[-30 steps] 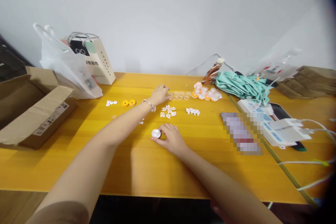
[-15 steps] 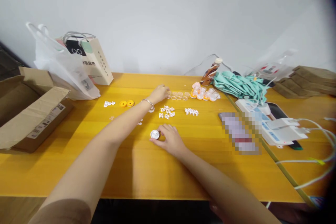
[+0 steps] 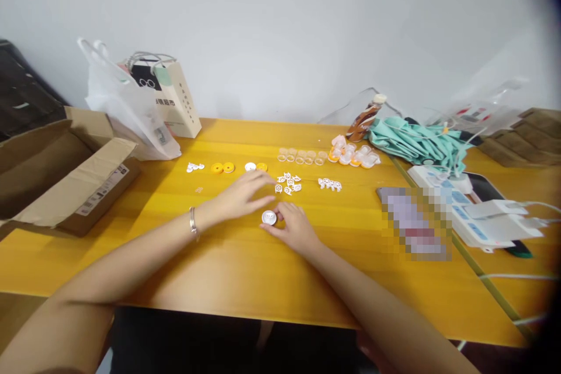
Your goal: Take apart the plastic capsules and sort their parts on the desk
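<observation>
My right hand (image 3: 296, 228) rests on the table with thumb and fingers pinching a small round white plastic disc (image 3: 269, 218). Just left of it hovers my left hand (image 3: 239, 196), its thumb and fingers apart and nothing visible in them. Beyond the hands lies a loose group of white wheel-like pieces (image 3: 288, 183). A white disc (image 3: 250, 166) and a yellow ring part (image 3: 262, 168) sit behind my left fingers. Two more yellow round parts (image 3: 223, 168) are to the left, with small white pieces (image 3: 195, 168) beside them.
Clear little cups (image 3: 302, 156) stand in a row, next to orange-and-clear capsules (image 3: 354, 152). White pieces (image 3: 329, 184) lie right of centre. A cardboard box (image 3: 103, 187) and bags (image 3: 131, 105) stand left; a bottle (image 3: 364, 118), green cloth (image 3: 418, 140), blurred phone (image 3: 414, 222) and power strip (image 3: 464, 210) are right.
My left hand has drawn back from the row of clear cups toward the disc, its fingers now apart. My right hand still holds the disc. The camera view has turned slightly left.
</observation>
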`<state>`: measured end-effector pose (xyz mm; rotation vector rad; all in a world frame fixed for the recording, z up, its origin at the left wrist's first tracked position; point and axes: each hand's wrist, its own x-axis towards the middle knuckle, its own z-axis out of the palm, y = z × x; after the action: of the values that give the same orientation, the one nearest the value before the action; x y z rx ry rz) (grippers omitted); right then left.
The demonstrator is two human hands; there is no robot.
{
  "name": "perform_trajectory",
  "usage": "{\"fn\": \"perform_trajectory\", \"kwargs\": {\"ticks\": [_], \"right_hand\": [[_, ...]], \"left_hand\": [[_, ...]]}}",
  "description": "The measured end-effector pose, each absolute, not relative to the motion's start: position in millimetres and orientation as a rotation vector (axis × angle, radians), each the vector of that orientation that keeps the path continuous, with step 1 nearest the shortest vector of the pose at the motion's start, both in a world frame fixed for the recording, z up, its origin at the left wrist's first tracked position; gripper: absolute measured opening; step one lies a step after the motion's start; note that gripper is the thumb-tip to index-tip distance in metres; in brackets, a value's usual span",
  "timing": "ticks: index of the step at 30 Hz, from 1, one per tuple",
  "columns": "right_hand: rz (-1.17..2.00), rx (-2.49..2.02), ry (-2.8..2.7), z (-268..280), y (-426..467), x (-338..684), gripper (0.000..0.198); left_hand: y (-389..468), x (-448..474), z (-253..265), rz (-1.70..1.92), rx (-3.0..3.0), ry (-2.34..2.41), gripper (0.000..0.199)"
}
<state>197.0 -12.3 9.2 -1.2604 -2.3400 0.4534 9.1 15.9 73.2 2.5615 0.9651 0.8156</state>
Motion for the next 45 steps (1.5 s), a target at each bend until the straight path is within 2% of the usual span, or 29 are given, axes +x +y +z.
{"fn": "perform_trajectory", "kwargs": {"ticks": [3, 8, 18, 23, 27, 33, 41, 45], "right_hand": [[0.456, -1.259, -2.349, 8, -12, 197, 0.033], [0.424, -1.256, -2.364, 7, -12, 196, 0.030], [0.431, -1.245, -2.378, 8, -13, 196, 0.027], [0.465, -1.240, -2.369, 9, -13, 196, 0.029], [0.513, -1.186, -2.386, 12, -14, 198, 0.027], [0.554, -1.084, -2.448, 14, -16, 201, 0.034], [0.713, -0.995, -2.522, 23, -16, 209, 0.040], [0.919, -0.947, -2.401, 27, -13, 214, 0.027]], "left_hand": [[-12, -2, 55, 0.728, 2.404, 0.980, 0.028], [-19, 6, 34, 0.775, 2.293, 0.998, 0.019], [-24, 12, 17, 0.926, 2.604, 1.050, 0.017], [-27, 12, 34, 1.293, 2.257, 1.170, 0.016], [-21, 8, 37, 1.260, 1.969, 1.200, 0.017], [-9, 2, 24, 1.313, 1.448, 1.163, 0.030], [-14, 3, 18, 1.291, 1.421, 1.093, 0.029], [-16, 3, 17, 1.267, 1.517, 1.093, 0.025]]}}
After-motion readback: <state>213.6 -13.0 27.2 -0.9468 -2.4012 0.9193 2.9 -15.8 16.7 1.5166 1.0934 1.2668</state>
